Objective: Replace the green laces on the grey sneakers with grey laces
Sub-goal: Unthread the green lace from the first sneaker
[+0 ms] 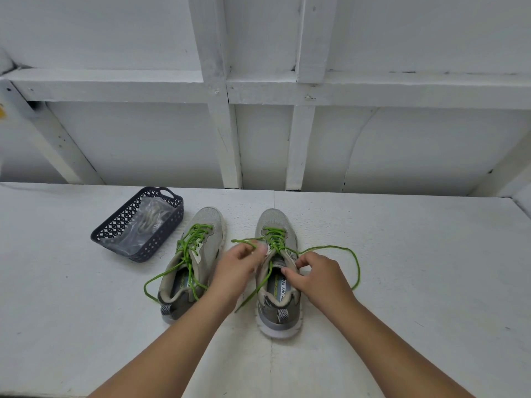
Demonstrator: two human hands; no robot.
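Two grey sneakers stand side by side on the white table, toes pointing away from me. The left sneaker (pixel 195 259) has its green lace (pixel 188 254) untied and trailing over its side. On the right sneaker (pixel 277 271), the green lace (pixel 330 248) is loose, with one end looping out to the right. My left hand (pixel 238 268) pinches a strand of that lace near the tongue. My right hand (pixel 319 275) grips the shoe's collar and lace on the right side. Grey laces (pixel 149 219) in a clear bag lie in the basket.
A dark blue perforated basket (pixel 115 228) sits on the table to the left of the sneakers. A white panelled wall (pixel 258 124) rises directly behind the table's far edge. The table surface (pixel 416 268) spreads wide to the right.
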